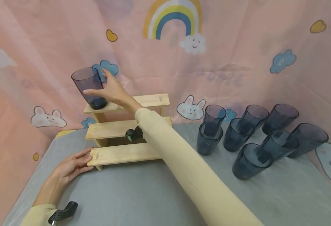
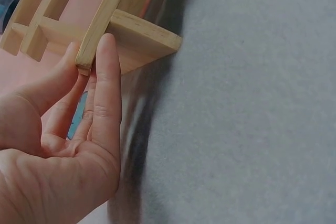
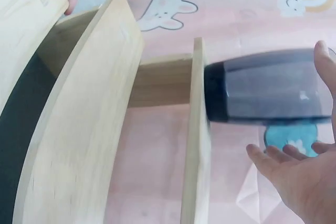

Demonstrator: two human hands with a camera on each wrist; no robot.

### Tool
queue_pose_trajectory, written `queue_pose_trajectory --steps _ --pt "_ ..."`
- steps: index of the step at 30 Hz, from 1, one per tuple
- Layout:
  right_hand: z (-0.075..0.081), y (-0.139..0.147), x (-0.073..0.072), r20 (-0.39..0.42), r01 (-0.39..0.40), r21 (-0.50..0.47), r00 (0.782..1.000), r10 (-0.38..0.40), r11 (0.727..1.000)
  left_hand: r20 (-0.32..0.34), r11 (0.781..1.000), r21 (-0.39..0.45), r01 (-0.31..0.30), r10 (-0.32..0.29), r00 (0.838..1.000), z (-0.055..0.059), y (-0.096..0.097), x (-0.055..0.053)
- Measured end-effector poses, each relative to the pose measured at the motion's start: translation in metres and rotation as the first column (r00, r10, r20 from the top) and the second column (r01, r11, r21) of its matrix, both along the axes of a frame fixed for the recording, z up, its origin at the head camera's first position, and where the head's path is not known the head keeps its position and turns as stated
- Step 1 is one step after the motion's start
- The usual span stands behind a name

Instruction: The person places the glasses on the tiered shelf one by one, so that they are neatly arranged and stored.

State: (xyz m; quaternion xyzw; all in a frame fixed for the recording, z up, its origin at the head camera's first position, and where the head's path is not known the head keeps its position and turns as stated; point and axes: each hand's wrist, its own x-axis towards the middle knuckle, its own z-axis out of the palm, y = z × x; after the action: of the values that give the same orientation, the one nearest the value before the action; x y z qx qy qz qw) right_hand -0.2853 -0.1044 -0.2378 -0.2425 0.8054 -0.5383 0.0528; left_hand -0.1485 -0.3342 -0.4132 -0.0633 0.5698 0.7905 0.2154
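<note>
A dark tinted drinking glass [image 1: 87,84] stands upright on the left end of the top step of a three-step wooden shelf [image 1: 123,154]. Beside the glass is my right hand [image 1: 113,90], thumb and fingers spread; in the right wrist view the hand [image 3: 310,177] leaves a gap to the glass [image 3: 270,87]. My left hand [image 1: 70,168] holds the left end of the lowest step. Seen from the left wrist, the thumb and fingers of that hand [image 2: 79,135] pinch the board's end [image 2: 100,30].
Several more tinted glasses [image 1: 209,138] stand upright in a group to the right of the shelf on the grey table cover [image 1: 143,194]. A pink printed curtain [image 1: 233,47] hangs close behind the shelf. My right forearm [image 1: 182,160] crosses in front of the shelf's right end.
</note>
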Motion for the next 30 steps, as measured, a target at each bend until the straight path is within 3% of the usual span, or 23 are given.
queue_pose_trajectory --steps 10,17,24,30 --pt "0.003 0.041 -0.007 0.075 -0.047 -0.148 0.995 0.059 0.988 0.015 1.0 -0.011 -0.007 0.007 1.0 0.0 -0.002 -0.004" --pt "0.001 0.071 -0.003 0.055 -0.07 -0.163 0.995 0.08 0.984 0.029 0.999 -0.035 0.001 0.0 1.0 0.0 -0.003 -0.003" --pt "0.003 0.101 0.008 -0.005 -0.1 -0.114 0.995 0.1 0.988 0.027 0.998 -0.062 -0.017 0.018 0.999 0.0 -0.001 -0.003" --pt "0.001 0.129 0.019 -0.062 -0.096 -0.057 0.994 0.092 0.994 0.016 1.0 -0.026 -0.015 0.015 1.0 -0.001 0.0 -0.002"
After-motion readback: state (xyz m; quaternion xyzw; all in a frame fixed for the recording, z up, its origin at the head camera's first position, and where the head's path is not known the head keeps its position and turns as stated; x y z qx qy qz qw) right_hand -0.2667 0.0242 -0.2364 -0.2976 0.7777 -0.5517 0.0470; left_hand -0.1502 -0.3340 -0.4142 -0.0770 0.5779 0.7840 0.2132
